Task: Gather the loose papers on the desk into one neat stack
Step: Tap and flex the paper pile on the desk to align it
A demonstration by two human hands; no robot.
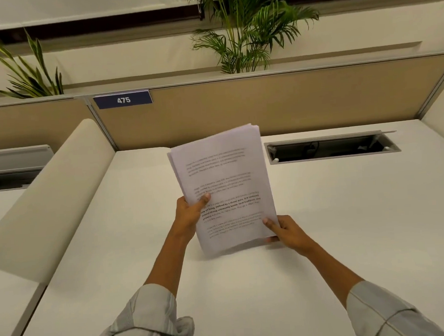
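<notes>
One bundle of white printed paper sheets stands tilted over the plain white desk top, its lower edge close to or touching the surface, which cannot be told; the sheets are roughly squared, with a few edges fanned at the top and left, and their number cannot be counted. Two bare hands hold it; the left hand clasps the left edge, thumb pressed on the printed face; the right hand pinches the lower right corner, thumb on top and fingers underneath. Two rolled pale grey sleeves cover the forearms. One rectangular cable recess with an open grey flap is sunk in the desk to the right of the bundle; dark cables lie inside it. One blue sign reading 475 sits on the tan partition; two green leafy plants rise behind it.
</notes>
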